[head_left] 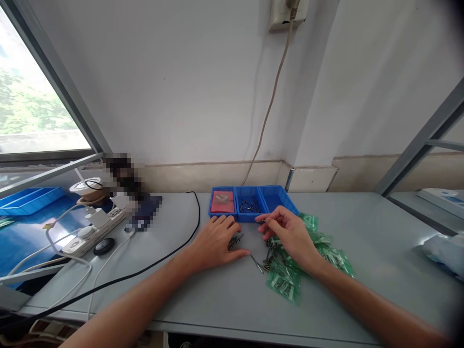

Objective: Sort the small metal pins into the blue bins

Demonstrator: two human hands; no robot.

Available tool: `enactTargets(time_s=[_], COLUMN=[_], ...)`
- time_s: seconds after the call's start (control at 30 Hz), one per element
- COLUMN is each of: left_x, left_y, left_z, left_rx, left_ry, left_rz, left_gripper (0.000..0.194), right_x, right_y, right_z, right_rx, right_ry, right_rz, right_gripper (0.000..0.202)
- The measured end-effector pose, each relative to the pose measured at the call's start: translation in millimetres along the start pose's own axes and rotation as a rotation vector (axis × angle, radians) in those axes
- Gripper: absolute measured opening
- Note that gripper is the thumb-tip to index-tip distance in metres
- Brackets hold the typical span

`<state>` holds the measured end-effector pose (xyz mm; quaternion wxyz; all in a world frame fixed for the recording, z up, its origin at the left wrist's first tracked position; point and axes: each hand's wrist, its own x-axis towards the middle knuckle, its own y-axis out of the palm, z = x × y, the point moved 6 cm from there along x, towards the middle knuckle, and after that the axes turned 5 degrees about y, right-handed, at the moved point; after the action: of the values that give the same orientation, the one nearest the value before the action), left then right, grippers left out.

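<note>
My left hand [217,243] rests on the grey table, fingers curved beside a small group of metal pins [235,241]; whether it grips any is unclear. My right hand [288,236] pinches a thin metal pin [260,221] just in front of the blue divided tray [248,218]. The tray's left compartment holds a red sheet [222,202] with a small clear bag on it, the middle one several dark pins [250,206]. A loose pin [257,264] lies between my hands. Green-tinted bags of metal parts [284,282] lie under and around my right hand.
A black cable [145,269] crosses the table at left, near a black mouse [104,246], a white power strip [78,241] and a pixelated object [143,212]. A beige cord [270,104] hangs down the wall behind the tray. A clear plastic bag [444,253] sits far right.
</note>
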<state>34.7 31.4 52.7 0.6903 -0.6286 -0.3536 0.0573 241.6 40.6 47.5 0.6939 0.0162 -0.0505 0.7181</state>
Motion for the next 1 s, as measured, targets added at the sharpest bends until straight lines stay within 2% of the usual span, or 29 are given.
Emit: enactTargets(time_s=[0.1,0.27,0.47,0.67,0.87,1.0], left_x=[-1,-4,-5,-5,-3,-3], left_y=[6.0,14.1,19.7,22.6,22.4,23.1], left_z=[1,8,17,17,17,17], left_rx=[0.089,0.149,-0.02,-0.126,-0.167,-0.182], left_ry=[-0.011,-0.067,-0.091,-0.083,-0.088,-0.085], left_rz=[0.068,0.107,0.07,0.074,0.078,0.068], left_gripper=[0.055,0.036,0.022,0.011,0.009,0.01], right_x=[-1,1,2,1,1,1], right_y=[-3,-3,-4,-2,2,1], right_z=[6,6,1,3,3,2], right_rx=[0.048,0.074,0.083,0.078,0.094,0.024], right_ry=[0.023,0.054,0.043,0.042,0.042,0.01], right_rz=[-0.046,-0.062,-0.072,-0.033,0.007,0.022], right_gripper=[0.034,0.037,0.037,0.041,0.041,0.038])
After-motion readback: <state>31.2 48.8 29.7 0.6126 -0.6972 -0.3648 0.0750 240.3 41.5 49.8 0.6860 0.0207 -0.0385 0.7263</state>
